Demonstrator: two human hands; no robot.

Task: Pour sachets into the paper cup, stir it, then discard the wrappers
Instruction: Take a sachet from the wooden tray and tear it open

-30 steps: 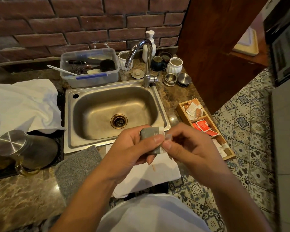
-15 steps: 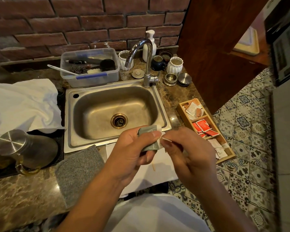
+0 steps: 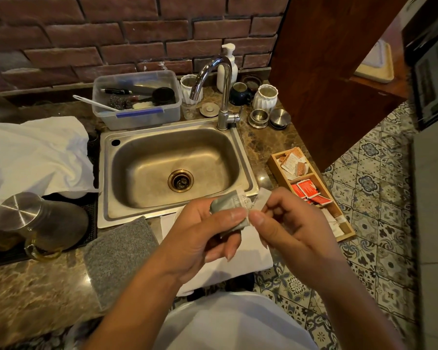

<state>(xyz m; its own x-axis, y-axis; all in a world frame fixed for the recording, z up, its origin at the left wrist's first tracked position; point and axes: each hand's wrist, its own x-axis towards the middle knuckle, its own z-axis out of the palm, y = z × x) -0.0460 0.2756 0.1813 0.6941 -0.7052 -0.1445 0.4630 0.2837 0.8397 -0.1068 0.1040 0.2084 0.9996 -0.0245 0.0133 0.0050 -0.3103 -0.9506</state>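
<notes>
Your left hand is pinching a grey-green sachet btwn thumb and fingers, holding it just in front of the sink, over the sink's near-right corner. Your right hand is gripping the sachet's pale torn strip at the top right corner, thumb tip pressing right beside your left thumb. Both hands are clenching on the same packet; the strip is standing bent away from the body of the sachet, but I can't tell whether it's fully separated.

W/ the sink as ref: a wooden organizer box is sitting to its right on the table, w/ pale and orange packets in the far compartment and red packets in the middle one; the near compartment is partly hidden behind your right hand. Behind the sink, the faucet is arching over the basin, a clear plastic tub of utensils sitting back-left of it, and white ribbed jars plus small metal lids back-right. Left of the sink, a white cloth is lying crumpled, and a glass kettle w/ a steel lid is resting front-left. A grey mat is lying just in front of the sink's left half, w/ a white towel beside it, under your hands.

No paper cup is showing anywhere in view.
</notes>
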